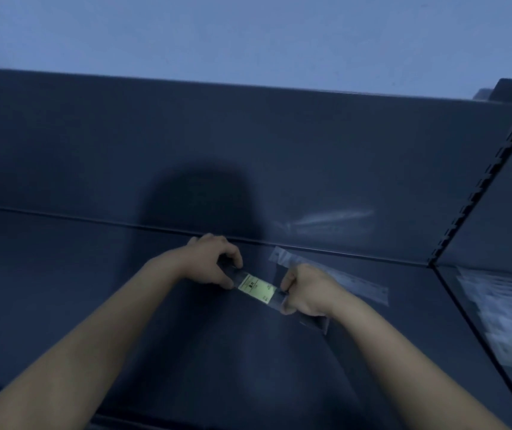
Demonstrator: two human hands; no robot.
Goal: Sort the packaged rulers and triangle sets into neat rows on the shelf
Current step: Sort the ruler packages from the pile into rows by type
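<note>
We see both hands in the middle of the frame, low over the dark blue shelf, and between them one packaged ruler with a pale green label on its clear sleeve. The left hand pinches the left end and its fingers are curled over the edge of the pack. The right hand grips the other end in the same way, so neither hand is free. The pack lies slanted, running from the centre toward the lower right. We cannot tell if it already touches the shelf or hangs just above it. Just behind the right hand a second packaged ruler lies flat on the shelf, near the seam where the back panel begins, and it has almost the same slant. At the right edge, past the slotted upright, we notice some pale packages, but they are too blurred to name. We judge that the step in hand is the placing of this ruler in a row with the one that already lies there, and that the sorting is at an early stage on this part of the shelf. The next move asks us to bring the pack parallel to its neighbour, with the ends level and the edges near but not overlapping. Then both hands should let go together, because the smooth sleeve could slide on the painted metal.
</note>
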